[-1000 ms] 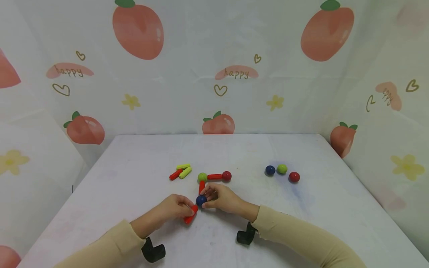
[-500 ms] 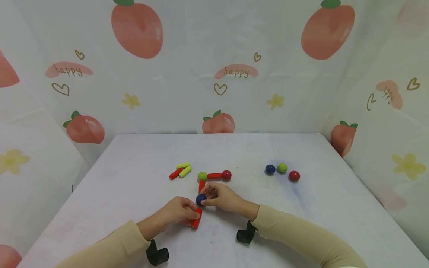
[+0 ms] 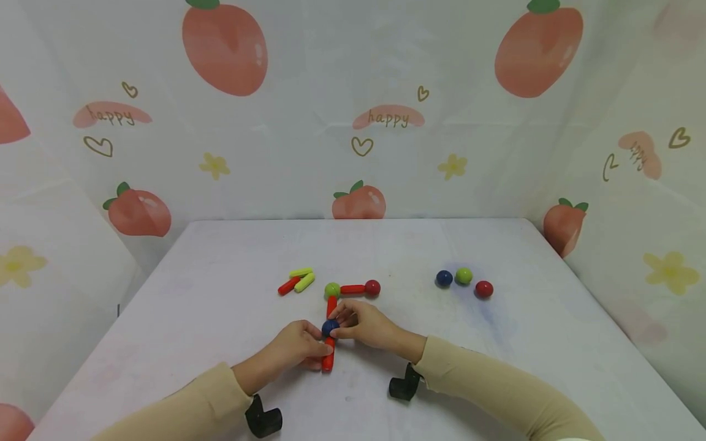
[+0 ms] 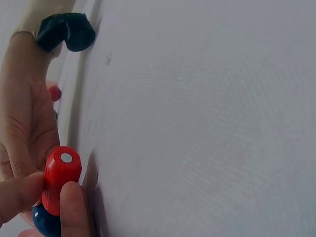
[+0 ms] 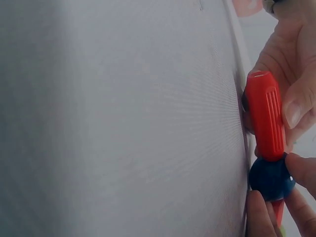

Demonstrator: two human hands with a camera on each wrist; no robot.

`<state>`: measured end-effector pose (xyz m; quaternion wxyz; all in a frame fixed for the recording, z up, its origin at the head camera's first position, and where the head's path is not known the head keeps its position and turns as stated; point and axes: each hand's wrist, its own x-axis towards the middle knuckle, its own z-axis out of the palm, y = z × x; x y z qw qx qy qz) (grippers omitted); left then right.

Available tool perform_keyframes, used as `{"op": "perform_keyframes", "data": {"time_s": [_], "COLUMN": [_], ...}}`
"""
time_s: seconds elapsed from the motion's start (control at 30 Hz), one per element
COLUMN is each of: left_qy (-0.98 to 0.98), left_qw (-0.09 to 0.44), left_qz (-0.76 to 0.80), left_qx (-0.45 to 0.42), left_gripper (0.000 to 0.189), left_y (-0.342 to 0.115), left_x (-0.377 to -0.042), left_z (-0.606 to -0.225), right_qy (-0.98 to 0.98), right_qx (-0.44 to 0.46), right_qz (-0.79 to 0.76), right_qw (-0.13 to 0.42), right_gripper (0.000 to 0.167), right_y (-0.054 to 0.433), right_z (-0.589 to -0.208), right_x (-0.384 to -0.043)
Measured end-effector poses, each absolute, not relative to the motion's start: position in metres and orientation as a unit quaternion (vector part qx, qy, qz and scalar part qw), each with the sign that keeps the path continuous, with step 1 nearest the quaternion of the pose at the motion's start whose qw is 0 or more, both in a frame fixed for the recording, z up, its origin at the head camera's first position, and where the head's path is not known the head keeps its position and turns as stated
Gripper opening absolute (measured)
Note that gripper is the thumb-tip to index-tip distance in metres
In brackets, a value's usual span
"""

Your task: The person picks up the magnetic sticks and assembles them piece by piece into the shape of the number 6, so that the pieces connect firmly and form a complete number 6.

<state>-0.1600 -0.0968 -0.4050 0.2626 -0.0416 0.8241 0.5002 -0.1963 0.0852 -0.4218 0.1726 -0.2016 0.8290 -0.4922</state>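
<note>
My left hand (image 3: pixel 292 348) pinches a ridged red rod (image 3: pixel 328 362) between thumb and fingers. A pale round disc marks the rod's near end in the left wrist view, and the far end meets a dark blue ball (image 5: pixel 270 178). My right hand (image 3: pixel 368 326) grips that ball with thumb and fingertips. Beyond the ball, another red rod (image 3: pixel 331 305) runs up to a lime-green ball (image 3: pixel 332 290). From there a third red rod (image 3: pixel 353 289) leads right to a red ball (image 3: pixel 372 288). Fingers partly cover the blue ball and the held rod.
Behind my left hand lie a loose red rod (image 3: pixel 289 286) and two yellow-green rods (image 3: pixel 304 282). Toward the back right sit loose balls: blue (image 3: pixel 444 278), green (image 3: pixel 464 275) and red (image 3: pixel 484 289). A printed cloth wall (image 3: pixel 298 159) rises behind the white table (image 3: pixel 231 251).
My left hand has shifted slightly right, turning its red rod from slanted to nearly in line with the other rod, its end now at the blue ball. The right hand has stayed put.
</note>
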Motion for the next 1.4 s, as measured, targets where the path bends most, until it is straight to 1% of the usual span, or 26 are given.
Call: {"op": "perform_keyframes", "data": {"time_s": [0.17,0.57,1.1,1.3,1.4], "left_qy": [0.822,0.818,0.818,0.814,0.815], "left_qw": [0.26,0.261,0.266,0.267,0.268], "left_qz": [0.505,0.511,0.508,0.513,0.512], "left_qx": [-0.049,-0.04,-0.05,-0.048,-0.05], "left_gripper": [0.035,0.036,0.036,0.036,0.036], "left_y": [-0.096,-0.097,-0.097,-0.097,-0.097], "left_x": [-0.16,-0.16,-0.16,-0.161,-0.161], "left_z": [-0.405,-0.405,-0.406,-0.406,-0.406], "right_qy": [0.83,0.834,0.833,0.835,0.835], "right_qx": [-0.201,-0.198,-0.204,-0.196,-0.185], "right_qz": [-0.49,-0.484,-0.485,-0.477,-0.475], "right_qw": [0.173,0.174,0.174,0.193,0.205], "right_gripper": [0.023,0.022,0.022,0.022,0.025], "right_y": [0.086,0.086,0.086,0.09,0.096], "right_z": [-0.423,-0.422,-0.421,-0.418,-0.413], "right_x": [-0.198,-0.197,-0.197,-0.197,-0.197]}}
